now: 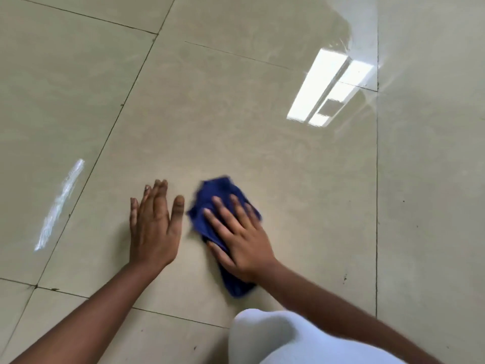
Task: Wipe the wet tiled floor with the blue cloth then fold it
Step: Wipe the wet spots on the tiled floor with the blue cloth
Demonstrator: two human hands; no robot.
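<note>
A bunched dark blue cloth [215, 198] lies on the glossy beige tiled floor [236, 114], low in the middle of the head view. My right hand [236, 237] presses flat on top of it with straight, spread fingers; the cloth sticks out beyond the fingertips and behind the wrist, and its edges are blurred. My left hand [154, 227] rests flat on the bare tile just left of the cloth, fingers straight and together, holding nothing.
A white-clad knee [283, 337] fills the bottom centre. Bright reflections of a ceiling light [330, 88] and a streak [60, 206] shine on the tiles. Dark grout lines cross the floor; small dark specks [345, 278] lie to the right.
</note>
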